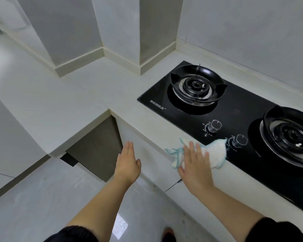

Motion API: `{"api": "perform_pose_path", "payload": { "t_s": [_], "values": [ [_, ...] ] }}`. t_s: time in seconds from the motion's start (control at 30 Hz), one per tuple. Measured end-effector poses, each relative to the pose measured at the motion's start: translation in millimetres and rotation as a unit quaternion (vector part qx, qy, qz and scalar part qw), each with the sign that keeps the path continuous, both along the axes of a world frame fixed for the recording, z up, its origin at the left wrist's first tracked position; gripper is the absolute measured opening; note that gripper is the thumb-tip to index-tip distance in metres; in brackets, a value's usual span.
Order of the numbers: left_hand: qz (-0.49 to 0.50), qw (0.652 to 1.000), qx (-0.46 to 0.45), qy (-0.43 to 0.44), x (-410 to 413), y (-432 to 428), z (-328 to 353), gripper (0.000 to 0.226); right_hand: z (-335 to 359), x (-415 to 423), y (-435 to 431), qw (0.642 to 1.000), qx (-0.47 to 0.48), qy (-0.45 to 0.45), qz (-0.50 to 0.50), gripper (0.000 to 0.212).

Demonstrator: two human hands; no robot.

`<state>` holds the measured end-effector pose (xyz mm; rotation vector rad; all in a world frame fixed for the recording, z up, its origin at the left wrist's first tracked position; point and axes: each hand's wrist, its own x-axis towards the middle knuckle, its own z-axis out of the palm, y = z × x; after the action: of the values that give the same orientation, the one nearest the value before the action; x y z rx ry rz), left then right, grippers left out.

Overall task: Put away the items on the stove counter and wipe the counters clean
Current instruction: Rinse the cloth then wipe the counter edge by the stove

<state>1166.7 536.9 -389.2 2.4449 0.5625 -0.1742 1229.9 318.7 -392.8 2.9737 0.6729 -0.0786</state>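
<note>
While the fingers (192, 149) of the right hand (195, 166) are laid straight and close together, a white cloth (215, 154) with blue edging is pressed flat beneath them and beneath the palm. The cloth is bunched; a frayed blue corner is seen past the fingertips, and the larger part is spread out to the right of the hand. It is placed on the narrow strip of counter (77, 95) along the front edge. Its far end is lapped onto the front edge of the black glass stove (243, 109), just beside the nearer knob (239, 141).

The fingers (129, 147) of the left hand (129, 163) are likewise held straight and pressed together, with the thumb set apart. This hand is kept off the counter, below its front edge and before the pale cabinet front (129, 130), well apart from the cloth. Whether the cabinet is touched cannot be told.

Further out, a second knob (214, 126) is set behind the first. One burner (197, 84) is seen near the stove's far left corner and another (290, 135) toward its right end. The counter is turned in an inner corner at the left, and it is backed by grey wall panels (234, 32). Dark sleeves (278, 231) are visible at the bottom, above a glossy floor (59, 198).
</note>
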Motion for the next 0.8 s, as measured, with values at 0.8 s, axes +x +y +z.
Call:
{"api": "perform_pose_path", "payload": {
  "t_s": [0.8],
  "values": [
    [-0.141,0.959,0.245,0.025,107.1,108.7,2.0,0.064,17.4,118.9,163.0,0.969,0.07,0.08,0.221,0.064]
  ]
}}
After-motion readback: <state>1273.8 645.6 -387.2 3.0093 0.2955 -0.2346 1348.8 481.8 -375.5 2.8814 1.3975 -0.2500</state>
